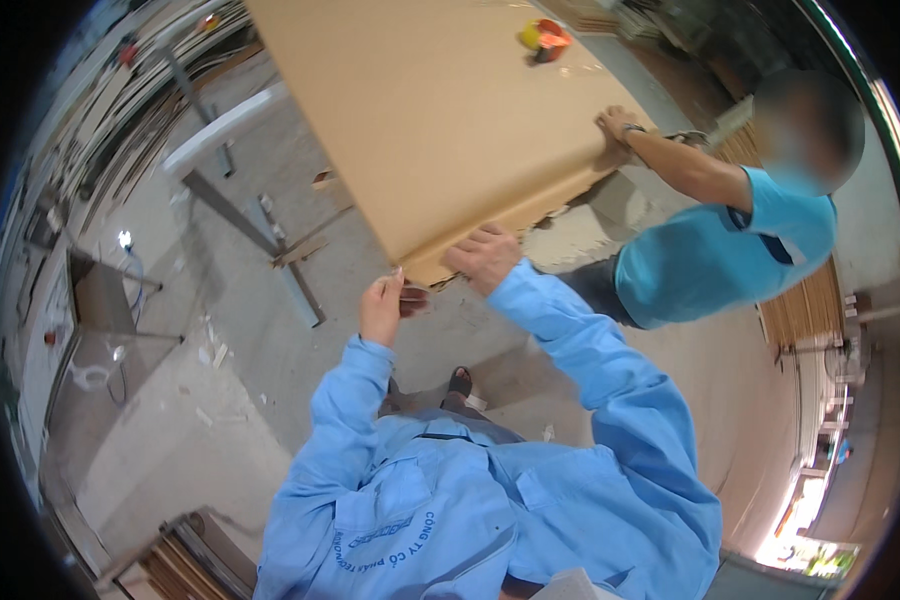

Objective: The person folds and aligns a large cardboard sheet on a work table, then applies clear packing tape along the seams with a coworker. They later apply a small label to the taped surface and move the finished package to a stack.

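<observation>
Left hand (382,308) sat just below the near corner of the cardboard sheet (440,110), fingers curled shut w/ the fingertips pinching what looked like the corner's lower edge; exact contact hard to tell. Right hand (485,256) lay flat on top of that same corner, fingers closed over the edge, gripping the sheet. Sheet was held up in the air above the concrete floor (260,330), tilted, stretching away from the near corner.

Sheet looked large, flat, plain tan-brown, smooth face, w/ a ragged layered edge at the near corner. Prob. light for its size but floppy & awkward; likely to sag or crease if held at 1 point, so edges & corners seemed the best holds, 2 people sharing. Face looked slick-ish; edge could tear.

Further along the sheet's right edge, a co-worker's hand (618,125) pressed on it. At the sheet's far end lay a tape dispenser (544,38), orange & yellow.
</observation>
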The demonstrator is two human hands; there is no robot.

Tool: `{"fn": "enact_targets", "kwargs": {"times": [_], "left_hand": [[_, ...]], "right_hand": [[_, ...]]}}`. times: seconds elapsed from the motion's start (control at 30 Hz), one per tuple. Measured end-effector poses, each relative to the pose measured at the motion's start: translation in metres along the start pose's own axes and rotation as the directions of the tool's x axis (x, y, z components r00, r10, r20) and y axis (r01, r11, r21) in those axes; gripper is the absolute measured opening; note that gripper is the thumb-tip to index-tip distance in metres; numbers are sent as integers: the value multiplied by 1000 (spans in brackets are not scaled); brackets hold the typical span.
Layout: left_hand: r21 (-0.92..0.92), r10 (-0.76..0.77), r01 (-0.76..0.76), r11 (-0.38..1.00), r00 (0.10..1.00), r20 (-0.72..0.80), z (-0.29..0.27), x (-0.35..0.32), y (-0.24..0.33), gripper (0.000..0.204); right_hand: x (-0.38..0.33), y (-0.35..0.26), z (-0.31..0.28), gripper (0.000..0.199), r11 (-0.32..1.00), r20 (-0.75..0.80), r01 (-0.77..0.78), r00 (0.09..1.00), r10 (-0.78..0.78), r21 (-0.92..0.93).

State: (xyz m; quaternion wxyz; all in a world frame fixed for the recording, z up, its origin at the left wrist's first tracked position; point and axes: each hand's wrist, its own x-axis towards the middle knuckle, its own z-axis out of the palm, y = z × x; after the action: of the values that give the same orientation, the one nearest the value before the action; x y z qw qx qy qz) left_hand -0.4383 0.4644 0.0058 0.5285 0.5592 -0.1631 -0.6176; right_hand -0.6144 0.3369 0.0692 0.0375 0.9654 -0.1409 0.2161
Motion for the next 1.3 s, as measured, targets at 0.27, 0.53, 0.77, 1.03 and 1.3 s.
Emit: {"fn": "enact_targets", "kwargs": {"times": [0.27, 0.53, 0.77, 1.03, 1.3], "left_hand": [[725, 862, -678, 119, 433, 264, 1, 12, 25, 64], [690, 881, -634, 350, 473, -13, 10, 38, 6, 42], [713, 888, -609, 347, 457, -42, 14, 41, 7, 39], [791, 849, -454, 410, 508, -148, 39, 34, 10, 59], [772, 794, -440, 459, 593, -134, 40, 33, 11, 65]], "right_hand": [[53, 22, -16, 12, 996, 245, 68, 968, -51, -59], [107, 47, -8, 23, 981, 361, 181, 912, -196, 75], [127, 66, 22, 25, 937, 292, 210, 911, -292, 279], [128, 74, 36, 15, 835, 201, 192, 920, -335, 515], [140, 79, 52, 11, 796, 339, 127, 856, -389, 592]]}}
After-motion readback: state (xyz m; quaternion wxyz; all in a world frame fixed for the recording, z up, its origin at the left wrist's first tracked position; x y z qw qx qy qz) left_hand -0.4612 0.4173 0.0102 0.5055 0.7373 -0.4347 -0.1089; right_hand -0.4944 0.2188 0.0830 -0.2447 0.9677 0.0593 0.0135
